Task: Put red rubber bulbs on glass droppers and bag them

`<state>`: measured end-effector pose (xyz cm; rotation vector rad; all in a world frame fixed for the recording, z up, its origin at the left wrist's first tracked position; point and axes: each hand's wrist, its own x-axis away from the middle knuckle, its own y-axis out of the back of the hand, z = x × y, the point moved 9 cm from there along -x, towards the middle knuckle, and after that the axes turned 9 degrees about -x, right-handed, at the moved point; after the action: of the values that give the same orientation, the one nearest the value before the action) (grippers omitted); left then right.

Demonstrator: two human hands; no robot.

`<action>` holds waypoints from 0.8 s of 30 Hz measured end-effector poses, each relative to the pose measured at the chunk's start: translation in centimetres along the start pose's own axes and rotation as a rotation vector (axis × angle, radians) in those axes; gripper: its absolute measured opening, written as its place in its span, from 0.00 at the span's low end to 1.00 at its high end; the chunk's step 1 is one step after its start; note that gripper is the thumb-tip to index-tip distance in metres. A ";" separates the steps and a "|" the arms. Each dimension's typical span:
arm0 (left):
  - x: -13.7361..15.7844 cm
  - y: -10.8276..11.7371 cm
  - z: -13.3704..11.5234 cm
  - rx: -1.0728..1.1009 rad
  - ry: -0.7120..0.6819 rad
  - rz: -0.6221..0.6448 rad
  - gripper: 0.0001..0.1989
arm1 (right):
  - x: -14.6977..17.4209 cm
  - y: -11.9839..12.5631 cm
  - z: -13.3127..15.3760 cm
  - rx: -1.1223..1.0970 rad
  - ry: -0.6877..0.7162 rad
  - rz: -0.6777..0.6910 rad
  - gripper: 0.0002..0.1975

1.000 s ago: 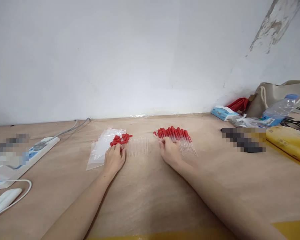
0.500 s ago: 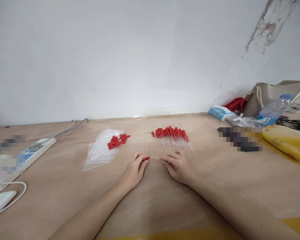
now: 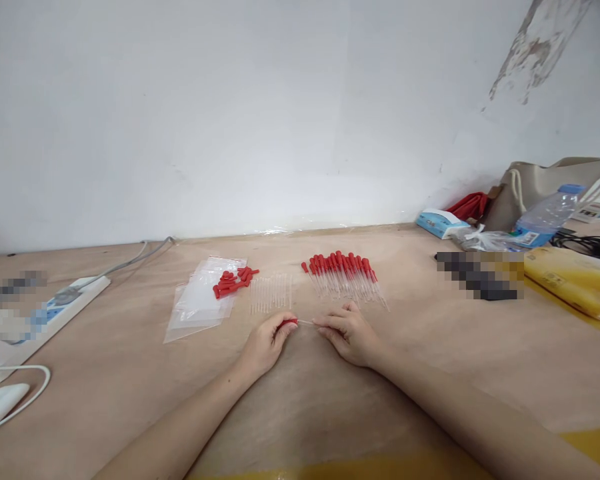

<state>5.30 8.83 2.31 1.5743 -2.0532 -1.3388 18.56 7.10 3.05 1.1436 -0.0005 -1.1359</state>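
Between the fingertips of my left hand (image 3: pixel 268 341) is a red rubber bulb (image 3: pixel 290 322), pinched so that only part of it shows. My right hand (image 3: pixel 349 335) pinches a thin clear pipette tube (image 3: pixel 306 323), whose left end meets the bulb's mouth. How deep the tube sits in the bulb I cannot tell. Beyond my left hand lies a row of bare clear tubes (image 3: pixel 271 293). Loose red bulbs (image 3: pixel 231 285) rest in a heap on clear plastic bags (image 3: pixel 195 313). Past my right hand is a fanned group of red-bulbed droppers (image 3: pixel 344 272).
At the left are a white power strip (image 3: pixel 83 300) with cables and a white charger-like block (image 3: pixel 3 403). On the right stand a blue tissue pack (image 3: pixel 437 223), a plastic bottle (image 3: pixel 550 217), a beige bag (image 3: pixel 505 187) and a yellow package (image 3: pixel 570 280). A wall runs behind.
The gap between bulb and tube has closed; the tube's end now meets the bulb. My two hands have come slightly lower in view.
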 end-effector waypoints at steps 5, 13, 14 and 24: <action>0.1 -0.5 0.1 0.064 -0.006 0.051 0.11 | -0.4 0.3 -0.3 0.008 0.015 0.022 0.12; 0.4 -0.8 -0.4 -0.017 -0.052 0.103 0.10 | -0.3 0.7 1.5 0.173 0.130 0.005 0.13; 0.4 -0.8 -0.5 -0.032 -0.063 0.105 0.09 | -0.3 0.6 1.7 0.177 0.135 0.005 0.13; 0.5 -0.7 -2.3 -0.155 -0.221 0.082 0.08 | -0.5 -0.4 1.7 0.111 0.119 0.031 0.10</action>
<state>7.10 7.20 2.88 1.3151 -2.0519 -1.6613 17.19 6.20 3.86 1.3045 0.0116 -1.0495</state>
